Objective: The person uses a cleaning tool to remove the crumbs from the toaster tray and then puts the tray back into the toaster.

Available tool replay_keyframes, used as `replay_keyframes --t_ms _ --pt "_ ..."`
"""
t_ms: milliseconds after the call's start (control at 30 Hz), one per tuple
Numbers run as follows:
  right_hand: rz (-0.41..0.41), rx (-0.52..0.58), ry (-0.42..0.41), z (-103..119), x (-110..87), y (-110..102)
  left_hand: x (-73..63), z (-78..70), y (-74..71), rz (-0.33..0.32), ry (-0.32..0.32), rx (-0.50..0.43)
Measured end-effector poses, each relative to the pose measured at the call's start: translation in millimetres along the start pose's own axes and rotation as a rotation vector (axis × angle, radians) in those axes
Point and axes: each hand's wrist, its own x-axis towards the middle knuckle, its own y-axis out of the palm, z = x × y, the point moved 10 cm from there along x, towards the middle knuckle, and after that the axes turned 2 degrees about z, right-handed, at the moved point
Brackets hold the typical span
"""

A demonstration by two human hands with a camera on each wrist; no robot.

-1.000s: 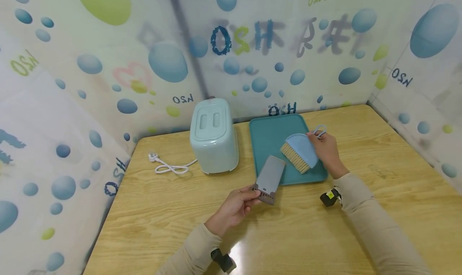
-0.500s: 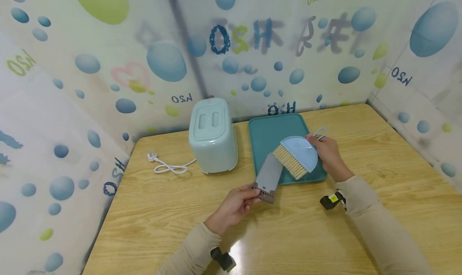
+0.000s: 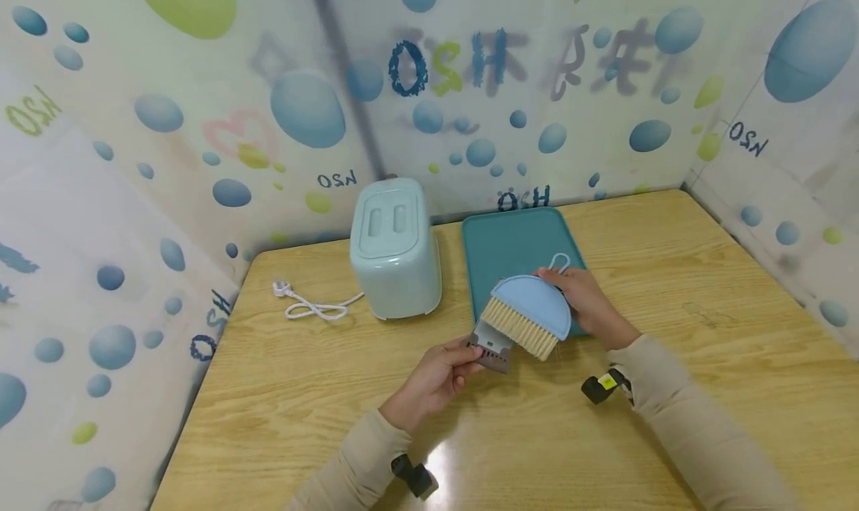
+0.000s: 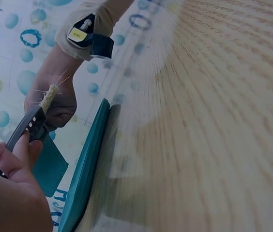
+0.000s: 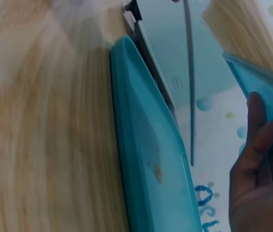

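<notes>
In the head view my left hand (image 3: 436, 377) pinches the dark slotted end of a thin grey crumb tray (image 3: 495, 337), held above the table. My right hand (image 3: 590, 303) grips a light-blue hand brush (image 3: 535, 301) with cream bristles and a looped handle. The bristles overlap the crumb tray and hide its far part; whether they touch it I cannot tell. Below both lies a teal serving tray (image 3: 510, 235). A small patch of brown crumbs (image 5: 158, 174) shows on that tray in the right wrist view. The left wrist view catches bristle tips (image 4: 49, 96) beyond the crumb tray's dark edge.
A pale blue-green toaster (image 3: 396, 250) with a lidded top stands left of the teal tray. Its white power cord and plug (image 3: 315, 307) lie on the wooden table (image 3: 322, 392). A patterned wall covering (image 3: 436, 145) rises behind the table's back edge.
My right hand has brought the brush left and toward me, from over the teal tray to over the grey crumb tray. The left hand keeps its grip nearly still.
</notes>
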Motion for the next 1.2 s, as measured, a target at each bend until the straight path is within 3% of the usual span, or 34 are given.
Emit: replay_keyframes --t_ms 200,433,867,1200 --pt "0.074 0.017 0.009 -4.6 0.3 14.9 1.6 0.9 1.7 0.01 0.001 -0.006" --pt "0.087 0.024 -0.001 -7.7 0.8 20.9 1.7 2.3 -1.4 -0.018 0.004 -0.006" --pt "0.03 -0.03 -0.049 -8.1 -2.1 22.2 -0.9 2.0 -1.6 -0.024 0.002 -0.034" --pt "-0.002 -0.113 -0.069 -0.8 -1.0 19.5 -0.4 1.4 -1.1 -0.036 0.015 -0.001"
